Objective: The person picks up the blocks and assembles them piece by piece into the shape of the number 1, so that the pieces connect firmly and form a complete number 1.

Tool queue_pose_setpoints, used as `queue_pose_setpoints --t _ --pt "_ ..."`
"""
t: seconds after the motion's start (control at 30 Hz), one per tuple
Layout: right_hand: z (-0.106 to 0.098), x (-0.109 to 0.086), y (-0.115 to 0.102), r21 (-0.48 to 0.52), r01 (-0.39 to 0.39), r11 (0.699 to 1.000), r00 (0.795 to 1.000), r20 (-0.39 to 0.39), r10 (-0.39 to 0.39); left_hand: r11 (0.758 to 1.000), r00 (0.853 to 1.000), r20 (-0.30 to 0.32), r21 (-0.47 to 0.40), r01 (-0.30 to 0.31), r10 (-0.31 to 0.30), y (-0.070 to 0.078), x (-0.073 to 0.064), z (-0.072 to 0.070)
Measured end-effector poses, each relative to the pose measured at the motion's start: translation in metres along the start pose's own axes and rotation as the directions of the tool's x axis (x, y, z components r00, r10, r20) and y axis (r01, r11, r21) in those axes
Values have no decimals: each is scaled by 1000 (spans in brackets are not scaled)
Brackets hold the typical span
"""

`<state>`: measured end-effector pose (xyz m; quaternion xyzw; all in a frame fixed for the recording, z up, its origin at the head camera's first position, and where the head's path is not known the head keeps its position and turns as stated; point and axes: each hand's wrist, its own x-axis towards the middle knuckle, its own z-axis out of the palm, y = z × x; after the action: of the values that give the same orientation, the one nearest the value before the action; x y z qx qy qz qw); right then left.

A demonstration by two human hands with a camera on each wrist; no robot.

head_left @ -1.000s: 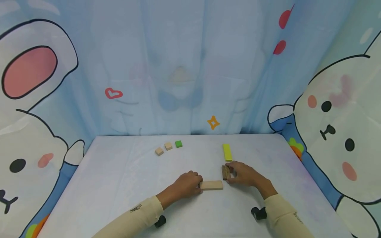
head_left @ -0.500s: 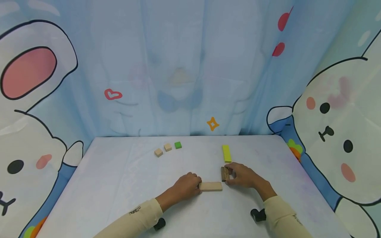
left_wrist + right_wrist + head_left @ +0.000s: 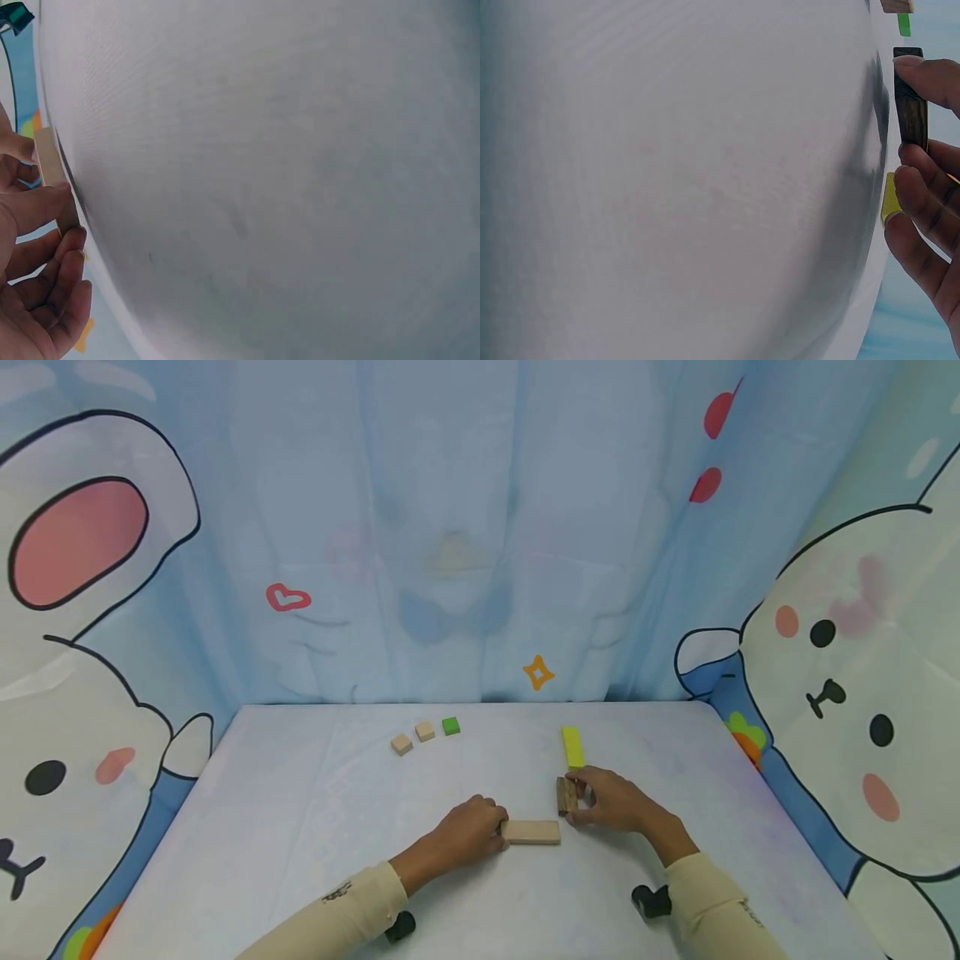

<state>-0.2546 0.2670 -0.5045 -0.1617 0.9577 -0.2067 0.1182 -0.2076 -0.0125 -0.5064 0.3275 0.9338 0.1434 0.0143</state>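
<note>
The flat, pale, rectangular wooden block (image 3: 532, 832) looked light, stiff and hardly fragile, its smooth faces perhaps slightly slippery; its left end suited a hold. Your left hand (image 3: 471, 828) gripped it there between thumb and fingers. Your right hand (image 3: 615, 799) pinched the dark brown, grained wooden block (image 3: 564, 797) by its two ends, likely just as rigid. That block was just beside the pale one's far right corner. Your arms (image 3: 333, 910) angled inward over the white-covered counter (image 3: 300, 827); whether either block touched it, you could not tell.
</note>
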Motion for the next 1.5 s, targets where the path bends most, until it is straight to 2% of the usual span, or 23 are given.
queue_pose_setpoints --t 0.33,0.6,0.87,1.5 --pt "-3 2 -6 -2 55 998 998 -27 -55 1000 1000 -20 23 1 -1 -6 -4 -3" --pt "-4 3 -11 -9 69 998 997 -37 -70 1000 1000 -11 20 23 -23 -8 -9 -7" --pt "-3 2 -12 -12 115 993 991 -67 -115 999 999 0 11 45 -45 -11 -10 -11" --pt "-2 5 -13 -38 131 991 986 -94 -134 998 998 -21 -10 56 -56 -21 -18 -12"
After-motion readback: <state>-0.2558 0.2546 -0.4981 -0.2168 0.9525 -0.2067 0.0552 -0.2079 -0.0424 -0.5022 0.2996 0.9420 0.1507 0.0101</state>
